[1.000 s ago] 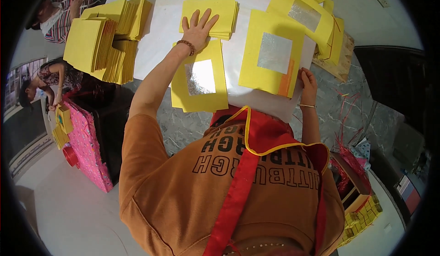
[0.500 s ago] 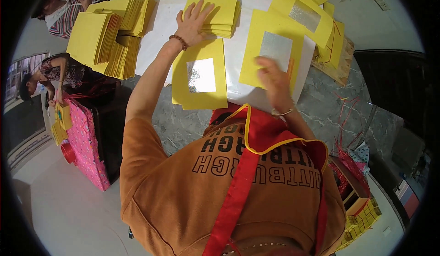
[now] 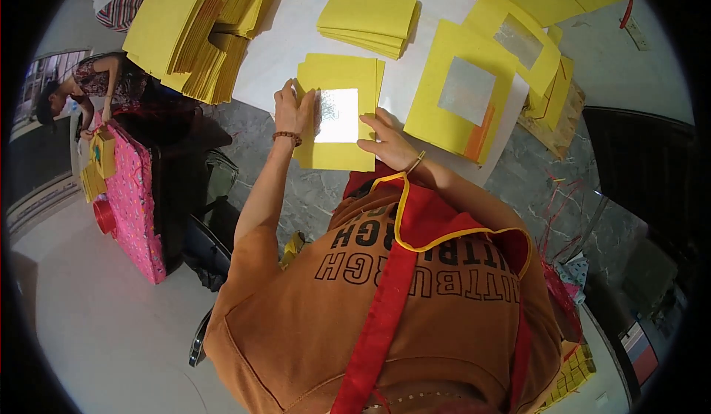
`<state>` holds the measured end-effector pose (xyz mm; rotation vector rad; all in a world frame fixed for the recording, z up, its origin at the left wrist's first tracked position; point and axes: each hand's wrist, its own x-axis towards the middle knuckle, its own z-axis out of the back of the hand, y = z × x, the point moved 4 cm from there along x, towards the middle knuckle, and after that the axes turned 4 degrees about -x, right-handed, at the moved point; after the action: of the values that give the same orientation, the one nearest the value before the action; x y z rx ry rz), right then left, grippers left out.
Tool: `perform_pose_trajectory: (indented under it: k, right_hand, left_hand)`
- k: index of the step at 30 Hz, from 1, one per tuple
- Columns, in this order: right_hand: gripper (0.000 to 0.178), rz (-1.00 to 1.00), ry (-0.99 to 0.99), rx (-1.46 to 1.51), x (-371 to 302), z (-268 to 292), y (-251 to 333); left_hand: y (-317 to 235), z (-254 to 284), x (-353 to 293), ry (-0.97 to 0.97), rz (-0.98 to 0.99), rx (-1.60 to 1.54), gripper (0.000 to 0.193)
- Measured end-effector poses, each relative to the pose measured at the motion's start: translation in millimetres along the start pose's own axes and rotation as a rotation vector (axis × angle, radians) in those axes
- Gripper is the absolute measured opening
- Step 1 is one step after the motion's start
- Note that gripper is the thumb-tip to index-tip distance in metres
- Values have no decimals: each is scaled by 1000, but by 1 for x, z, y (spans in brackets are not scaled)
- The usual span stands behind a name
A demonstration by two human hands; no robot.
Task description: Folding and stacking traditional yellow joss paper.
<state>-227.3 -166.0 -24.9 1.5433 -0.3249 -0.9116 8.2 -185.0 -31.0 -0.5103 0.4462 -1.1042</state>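
Note:
A small pile of yellow paper sheets (image 3: 337,71) lies at the near edge of the white table, its edges slightly uneven. A shiny silver foil square (image 3: 339,116) shows on its top sheet. My left hand (image 3: 292,110) grips the pile's left edge, its thumb lying by the foil. At the right edge, my right hand (image 3: 390,146) holds the sheets with fingers and thumb, the thumb below. Just beyond them sits a folded yellow paper stack (image 3: 368,14), touched by neither hand.
Large yellow sheets with a silver square (image 3: 466,88) lie to the right on the white table (image 3: 292,25). Thick yellow bundles (image 3: 167,32) stand at the far left. Past the table's left side, another person (image 3: 96,81) works beside a pink patterned surface (image 3: 133,199).
My left hand has come off the folded stack and back to the near sheets' left edge. My right hand has moved left onto their right edge. The view has shifted slightly.

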Motion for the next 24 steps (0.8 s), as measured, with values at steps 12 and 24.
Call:
perform_pose_trajectory:
  k: [12,24]
  right_hand:
    - [81,33,-45,384,0,2,9]
    - [36,128,-215,1174,-50,68,21]
  left_hand:
    - [-15,19,-7,463,156,-1314,43]
    - [-179,13,-11,674,-87,-1450,61]
